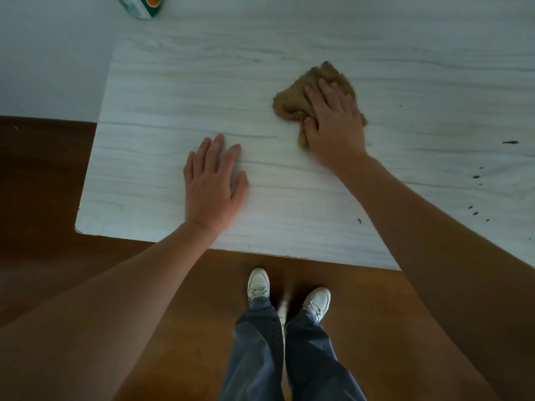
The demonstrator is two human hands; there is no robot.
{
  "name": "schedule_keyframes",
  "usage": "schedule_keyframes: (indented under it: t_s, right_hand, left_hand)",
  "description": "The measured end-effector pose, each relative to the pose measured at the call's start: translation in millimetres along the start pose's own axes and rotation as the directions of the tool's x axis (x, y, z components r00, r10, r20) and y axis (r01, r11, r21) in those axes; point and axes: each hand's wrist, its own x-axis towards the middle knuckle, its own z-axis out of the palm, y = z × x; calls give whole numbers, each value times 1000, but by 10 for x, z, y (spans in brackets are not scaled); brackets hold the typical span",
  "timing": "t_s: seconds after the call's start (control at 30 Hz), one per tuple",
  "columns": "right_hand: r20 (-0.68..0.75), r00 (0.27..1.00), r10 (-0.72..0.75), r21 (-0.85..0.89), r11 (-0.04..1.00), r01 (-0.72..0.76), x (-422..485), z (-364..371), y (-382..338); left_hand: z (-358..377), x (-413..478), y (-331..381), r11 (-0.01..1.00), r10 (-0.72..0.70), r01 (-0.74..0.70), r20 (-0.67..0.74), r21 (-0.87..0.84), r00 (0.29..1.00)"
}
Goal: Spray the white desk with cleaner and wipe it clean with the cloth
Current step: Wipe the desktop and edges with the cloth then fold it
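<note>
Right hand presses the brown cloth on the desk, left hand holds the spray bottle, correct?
Not quite. The head view shows the left hand resting flat on the desk, holding nothing; the bottle stands at the far edge. The right hand does press the cloth.

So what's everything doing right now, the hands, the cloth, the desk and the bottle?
White wood-grain desk: dark specks on its right side, not wiped there.
Crumpled brown fluffy cloth: bunched up, lying on the desk.
Green and white cleaner bottle: far left, mostly out of frame, untouched.
Left hand: flat on the desk, holding nothing.
Right hand: fingers pressing on the cloth.
</note>
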Motion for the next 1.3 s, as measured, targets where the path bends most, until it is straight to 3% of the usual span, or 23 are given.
schedule_keyframes:
  t_s: [0.17,0.37,0.57,0.8,1.07,1.13,1.2,1.3]
  right_hand:
    - [-34,999,-7,-21,1000,6,-172,79,-108]
    - [-38,982,-187,0,982,187,-484,176,-242]
    - [25,969,-245,-76,966,246,-488,113,-131]
    - [-74,996,48,-67,996,-52,-215,-175,527]
    - [-101,974,202,-42,977,-207,-2,-660,1532]
    - [-105,989,108,-73,991,-116,-43,-626,1523]
    - [-70,990,-121,-77,990,115,-212,-572,1478]
    - [98,875,-475,-79,872,482,-454,-574,1606]
  left_hand:
    - [0,2,1,1000,-1,1,-1,3,1000]
    - [13,6,-13,1000,-4,4,-1,-13,1000]
    - [8,9,-11,1000,6,-6,13,-27,1000]
    - [-56,185,290,995,-11,9,-22,-95,1000]
    - [235,502,1420,984,172,-172,12,-51,985]
    - [303,511,1500,987,156,-156,-4,-22,988]
    - [321,507,1497,989,148,-148,-29,-15,989]
    - [316,505,1494,990,142,-141,-42,11,989]
